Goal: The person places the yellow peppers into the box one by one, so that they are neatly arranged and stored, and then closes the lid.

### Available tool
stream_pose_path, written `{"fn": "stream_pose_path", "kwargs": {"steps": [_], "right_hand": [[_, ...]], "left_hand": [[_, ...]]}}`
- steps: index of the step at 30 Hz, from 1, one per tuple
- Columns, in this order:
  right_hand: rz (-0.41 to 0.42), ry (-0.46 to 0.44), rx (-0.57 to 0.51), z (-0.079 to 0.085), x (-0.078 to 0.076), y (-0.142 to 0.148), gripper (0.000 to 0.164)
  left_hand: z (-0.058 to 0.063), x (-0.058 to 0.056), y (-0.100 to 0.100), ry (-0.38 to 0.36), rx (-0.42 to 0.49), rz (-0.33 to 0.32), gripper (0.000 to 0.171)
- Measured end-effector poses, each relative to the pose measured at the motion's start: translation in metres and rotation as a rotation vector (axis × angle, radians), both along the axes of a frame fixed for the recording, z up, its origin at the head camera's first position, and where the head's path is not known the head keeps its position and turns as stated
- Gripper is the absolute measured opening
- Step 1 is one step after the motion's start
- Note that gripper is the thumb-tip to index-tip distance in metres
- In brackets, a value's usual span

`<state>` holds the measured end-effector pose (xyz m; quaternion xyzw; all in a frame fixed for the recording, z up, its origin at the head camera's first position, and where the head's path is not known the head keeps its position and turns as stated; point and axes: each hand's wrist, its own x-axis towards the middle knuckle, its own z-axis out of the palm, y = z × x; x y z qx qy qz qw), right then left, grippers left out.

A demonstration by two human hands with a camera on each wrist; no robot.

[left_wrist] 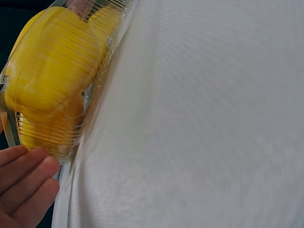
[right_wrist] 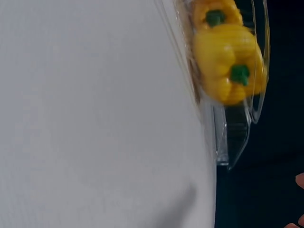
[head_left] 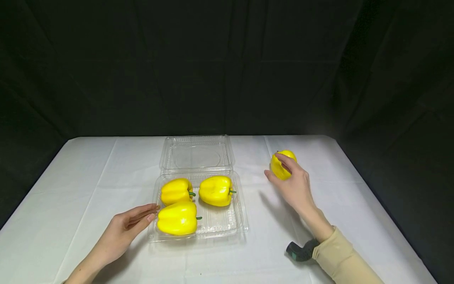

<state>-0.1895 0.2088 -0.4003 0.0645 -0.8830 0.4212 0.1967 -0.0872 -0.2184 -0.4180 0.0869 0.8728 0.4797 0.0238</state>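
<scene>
Now, straight-fingered, our left hand [head_left: 122, 232] touches a clear plastic clamshell [head_left: 220, 219] holding three yellow bell peppers [head_left: 177, 219]; our right hand [head_left: 295, 188] hovers, unclosed, near a fourth pepper [head_left: 278, 169].

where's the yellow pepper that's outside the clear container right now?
In the head view, the loose pepper is right of the open container, partly hidden behind the right hand; whether they touch is unclear.

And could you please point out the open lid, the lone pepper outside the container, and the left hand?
Open lid [head_left: 196, 155], head view: its clear flat panel.
Lone pepper [head_left: 278, 166], head view: its yellow side.
Left hand [head_left: 122, 229], head view: its thumb side.
</scene>
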Motion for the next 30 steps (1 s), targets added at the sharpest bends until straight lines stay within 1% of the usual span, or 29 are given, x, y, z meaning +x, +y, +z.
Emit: {"fn": "stream_pose_path", "kwargs": {"steps": [3,5,12,20,24,30], "right_hand": [[-0.029,0.01,0.014,0.0,-0.004,0.005,0.054],[-0.056,0.0,0.018,-0.001,-0.006,0.009,0.054],[-0.129,-0.075,0.016,-0.002,-0.014,0.022,0.058],[-0.164,-0.118,0.014,-0.006,-0.022,0.028,0.062],[-0.176,-0.157,0.013,-0.008,-0.026,0.03,0.065],[-0.201,-0.218,-0.026,-0.011,-0.032,0.036,0.07]], "left_hand": [[0.0,0.0,0.0,0.004,-0.001,0.0,0.041],[0.0,0.0,0.0,0.004,0.0,-0.001,0.041],[0.0,0.0,-0.001,0.006,0.003,-0.009,0.04],[0.0,-0.001,-0.001,0.003,-0.004,-0.006,0.041],[-0.001,0.0,-0.001,-0.002,0.0,-0.007,0.04],[-0.001,0.001,-0.001,0.005,0.004,-0.008,0.039]]}}
